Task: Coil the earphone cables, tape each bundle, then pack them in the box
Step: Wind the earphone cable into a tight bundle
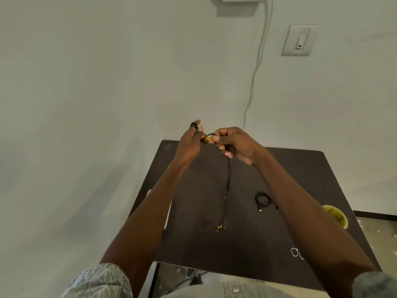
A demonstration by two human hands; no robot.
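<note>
Careful: your right hand (234,143) grips the earphone cable (227,183), left hand (191,140) pinches its yellow end; the earbuds (219,227) dangling at 6 o'clock could snag.

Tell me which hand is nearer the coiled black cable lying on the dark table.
Right. The right hand is raised above and behind the coiled black cable; the left hand is farther to its left.

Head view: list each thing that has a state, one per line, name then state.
left hand: raised, pinching the cable's upper end
right hand: raised, fingers curled round the cable
earphone cable: uncoiled, hanging from the hands, earbud ends near the table
coiled cable: bundled, lying on the table
tape roll: lying flat at the table's right edge
white box: mostly hidden behind the left arm
</note>
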